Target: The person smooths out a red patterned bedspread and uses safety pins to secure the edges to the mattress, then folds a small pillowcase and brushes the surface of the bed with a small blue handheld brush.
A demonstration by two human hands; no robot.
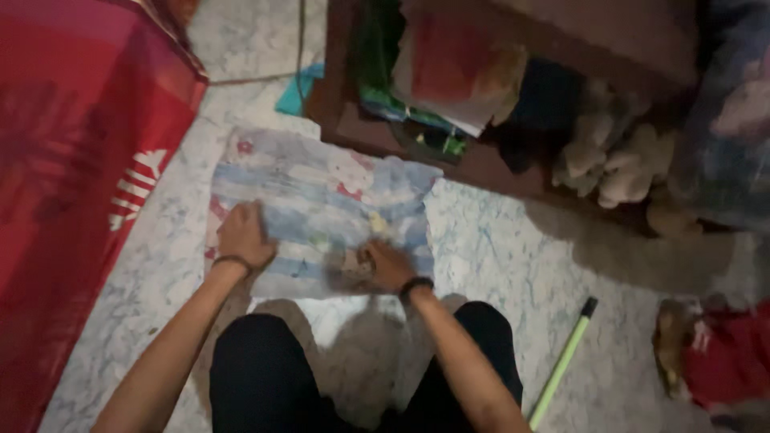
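On the marbled floor [497,240], a pale printed cloth [321,192] lies spread flat just in front of the person's knees [265,353]; its pattern is blurred and cannot be read clearly. Its far edge touches the base of a dark wooden shelf [481,160], whose contents are dim: folded fabric [449,64] and a stuffed toy [618,164] show only as rough shapes. At the left, a red sheet [72,160] is cut off by the frame edge. Open floor lies to the right of the cloth, bounded by a green stick [561,365] and a red item [730,353], partly cut off. The left hand [243,235] presses palm down on the cloth's left part, fingers loosely spread, grasping nothing. The right hand [385,265] rests on the cloth near its front edge; motion blur hides whether its fingers pinch the fabric.
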